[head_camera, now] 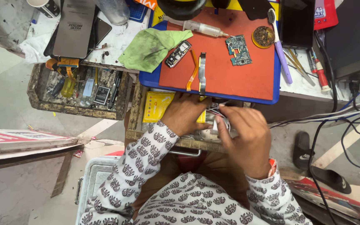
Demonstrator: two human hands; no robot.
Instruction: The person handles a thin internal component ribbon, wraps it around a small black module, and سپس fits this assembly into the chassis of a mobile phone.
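Seen from above, from the camera on the person's head: a person in a patterned grey-and-white shirt sits at a cluttered repair bench with both hands down in an open wooden drawer point(135, 109) just below the bench edge. The left hand point(184, 113) lies curled, knuckles up, over a yellow packet point(157, 106) in the drawer; whether it grips anything I cannot tell. The right hand point(246, 131) is close beside it, fingers bent and pinched around a small white part point(216, 125) with thin wires point(216, 110) running off it. On the bench above lies a red mat point(230, 77) on a blue tray point(148, 79), bearing a green circuit board point(238, 50), two flat ribbon cables point(198, 71), a small dark module point(178, 53) and a syringe point(201, 28). A stained green cloth point(148, 48) lies left of the mat.
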